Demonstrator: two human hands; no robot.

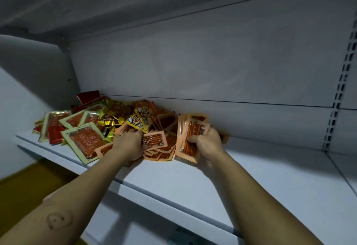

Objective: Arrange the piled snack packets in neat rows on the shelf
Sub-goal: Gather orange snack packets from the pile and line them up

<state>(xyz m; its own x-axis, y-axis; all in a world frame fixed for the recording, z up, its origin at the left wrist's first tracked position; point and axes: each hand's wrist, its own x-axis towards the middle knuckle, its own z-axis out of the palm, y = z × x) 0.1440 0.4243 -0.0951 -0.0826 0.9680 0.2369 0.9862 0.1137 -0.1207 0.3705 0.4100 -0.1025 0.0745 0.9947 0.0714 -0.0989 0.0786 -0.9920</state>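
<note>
While the right hand (207, 144) grips an upright stack of orange plastic snack packets (190, 138), the left hand (128, 144) reaches into the loose pile of snack packets (116, 121).
Right fingers and thumb are clamped round the stack, whose lower edge appears to rest on the white metal shelf (212, 177) just right of the pile. Left fingers (133, 133) curl down onto orange packets at the pile's front; whether they pinch one cannot be told. Green-bordered red packets (83, 141) lie at the pile's left, gold foil packets (113, 118) in its middle.
</note>
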